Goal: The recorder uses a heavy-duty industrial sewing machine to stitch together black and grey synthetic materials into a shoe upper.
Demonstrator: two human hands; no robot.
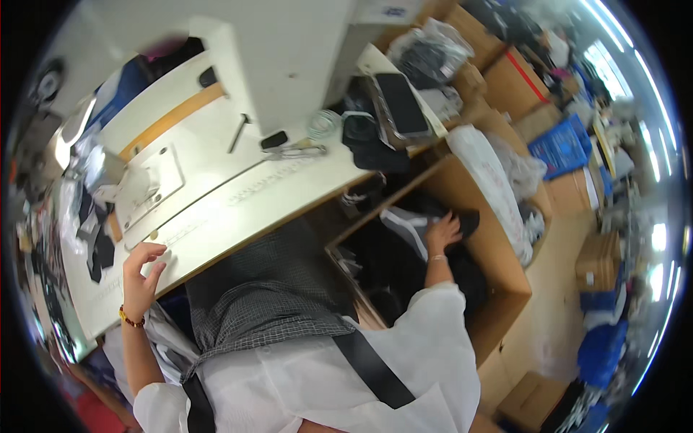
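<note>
While my left hand point(141, 270) rests open on the bench point(216, 195) edge, holding nothing, my right hand point(442, 232) reaches into one cardboard box point(498, 274), fingers spread on a dark cloth piece point(469, 220); whether it grips, I cannot tell. Nothing lies at the one sewing machine point(144, 184) yet.

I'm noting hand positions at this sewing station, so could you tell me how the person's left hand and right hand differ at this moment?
The left hand rests on the edge of the white sewing table, fingers curled and empty; the right hand reaches down into the cardboard box, fingers spread on dark fabric. The left wrist wears a beaded bracelet; the right wears a thin, pale band. Both arms come out of white sleeves.
</note>
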